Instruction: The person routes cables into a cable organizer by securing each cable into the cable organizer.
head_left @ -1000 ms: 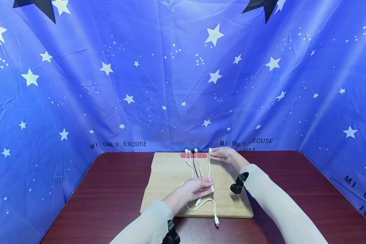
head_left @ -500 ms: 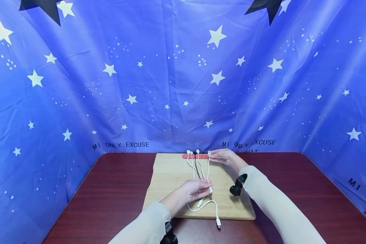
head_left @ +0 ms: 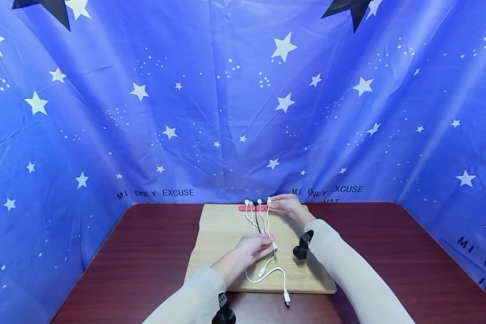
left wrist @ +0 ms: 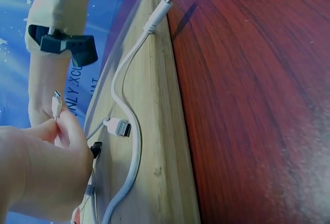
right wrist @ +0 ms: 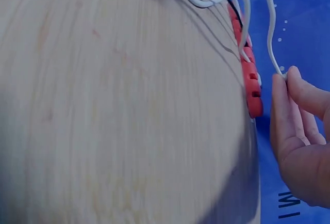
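Observation:
My right hand (head_left: 286, 205) pinches the far plug of a white USB cable (head_left: 268, 221) between thumb and fingertips. It is close to the right end of a red cable organizer strip (head_left: 247, 208) at the wooden board's far edge. My left hand (head_left: 254, 247) pinches the same cable near its other end, above the board; its small metal-tipped connector (left wrist: 56, 105) sticks out past the fingers in the left wrist view. Between the hands the cable runs nearly straight. In the right wrist view, the red strip (right wrist: 252, 87) has open slots at its right end, and the cable hangs beside it.
Several white cables and one black cable (head_left: 257, 221) sit in the strip and trail over the wooden board (head_left: 210, 234). A thick white cable's plug (head_left: 286, 299) overhangs the near edge; another white plug (head_left: 261, 272) lies on the board. A starry blue cloth (head_left: 227, 112) hangs behind the dark red table (head_left: 146, 252).
Both hands have shifted left with the white cable. Its far plug has gone from right of the red strip to the strip's right end.

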